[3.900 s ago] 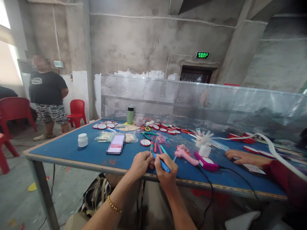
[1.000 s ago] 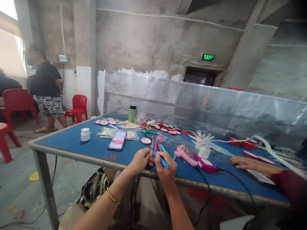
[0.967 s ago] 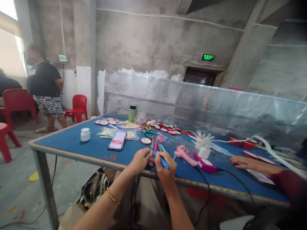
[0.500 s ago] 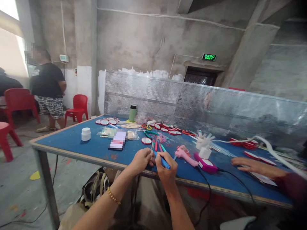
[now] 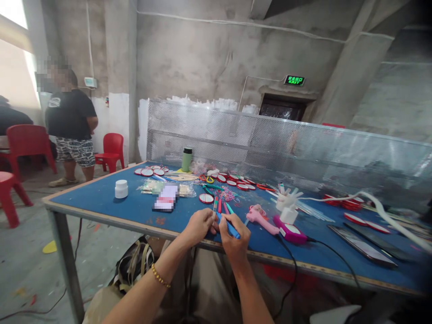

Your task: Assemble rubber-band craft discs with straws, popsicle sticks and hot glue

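My left hand [image 5: 201, 223], a bead bracelet on its wrist, is closed in a pinch round a thin stick [image 5: 214, 210] with red and green near its upper end. My right hand [image 5: 235, 235] grips a blue marker pen [image 5: 233, 230], whose front end points at the stick. Both hands are close together above the table's front edge. Just beyond them lie a red marker [image 5: 219, 206] and a green marker [image 5: 230, 208], with a pink one between. A round red-rimmed mirror [image 5: 206, 198] lies behind the left hand. Fingers partly hide where pen and stick meet.
A pink glue gun [image 5: 263, 219] and a purple box [image 5: 293, 231] with cords lie to the right, near a phone [image 5: 362, 245]. At left are another phone [image 5: 166, 198] and a white jar [image 5: 121, 189]. A green bottle [image 5: 186, 159] stands behind. A person [image 5: 72, 117] stands beyond.
Another person's hand at the right has withdrawn, uncovering the phone there. The standing person at the left has shifted slightly rightward. My hands have barely moved.
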Demonstrator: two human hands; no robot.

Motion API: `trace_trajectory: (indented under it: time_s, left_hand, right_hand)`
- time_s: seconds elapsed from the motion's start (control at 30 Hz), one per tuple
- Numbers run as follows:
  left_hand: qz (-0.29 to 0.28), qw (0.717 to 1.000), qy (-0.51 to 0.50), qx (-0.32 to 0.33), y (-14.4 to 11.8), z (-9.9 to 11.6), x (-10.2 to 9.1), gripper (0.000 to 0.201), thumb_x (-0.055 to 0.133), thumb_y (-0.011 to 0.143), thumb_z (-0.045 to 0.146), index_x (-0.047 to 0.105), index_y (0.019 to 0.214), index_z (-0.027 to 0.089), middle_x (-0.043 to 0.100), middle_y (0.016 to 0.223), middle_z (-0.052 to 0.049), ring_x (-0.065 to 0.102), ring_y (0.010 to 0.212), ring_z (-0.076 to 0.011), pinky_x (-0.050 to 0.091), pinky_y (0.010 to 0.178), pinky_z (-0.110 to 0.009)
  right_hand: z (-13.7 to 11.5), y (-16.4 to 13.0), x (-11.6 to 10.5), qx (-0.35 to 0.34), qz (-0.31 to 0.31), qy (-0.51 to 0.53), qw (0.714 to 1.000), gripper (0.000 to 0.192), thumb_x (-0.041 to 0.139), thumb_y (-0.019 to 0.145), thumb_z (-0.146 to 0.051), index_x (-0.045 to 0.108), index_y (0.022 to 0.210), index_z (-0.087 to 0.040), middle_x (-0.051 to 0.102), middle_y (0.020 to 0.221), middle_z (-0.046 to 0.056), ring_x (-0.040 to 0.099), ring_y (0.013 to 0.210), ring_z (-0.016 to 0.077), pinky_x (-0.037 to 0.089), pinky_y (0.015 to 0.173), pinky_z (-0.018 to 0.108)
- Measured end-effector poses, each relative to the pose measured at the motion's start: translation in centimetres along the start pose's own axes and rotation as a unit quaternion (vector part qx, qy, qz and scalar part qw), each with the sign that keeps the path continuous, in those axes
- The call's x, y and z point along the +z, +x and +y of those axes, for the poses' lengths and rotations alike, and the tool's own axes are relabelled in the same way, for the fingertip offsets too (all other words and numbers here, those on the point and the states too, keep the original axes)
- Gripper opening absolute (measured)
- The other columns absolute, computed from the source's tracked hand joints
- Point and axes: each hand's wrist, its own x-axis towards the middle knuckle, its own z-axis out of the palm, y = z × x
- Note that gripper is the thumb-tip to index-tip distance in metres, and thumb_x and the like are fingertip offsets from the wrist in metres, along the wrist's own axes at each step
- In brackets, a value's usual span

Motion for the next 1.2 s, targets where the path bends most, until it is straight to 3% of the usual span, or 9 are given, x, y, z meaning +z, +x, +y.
trace_trajectory:
  time_s: [1.2]
  left_hand:
    - [0.003,1.000,0.013,-0.005,0.06,0.37,0.02,0.015,0.045,0.083,0.028,0.052,0.072,0.019,0.062,0.059,0.001,0.063,0.056,-0.0151,0.044,0.058,-0.024]
  right_hand:
    - [-0.08,-0.05,-0.10,-0.005,-0.004,-0.011,1.000,0.015,0.053,0.089,-0.017,0.061,0.077,-0.019,0.060,0.066,0.000,0.057,0.061,0.0131,0.046,0.062,0.025]
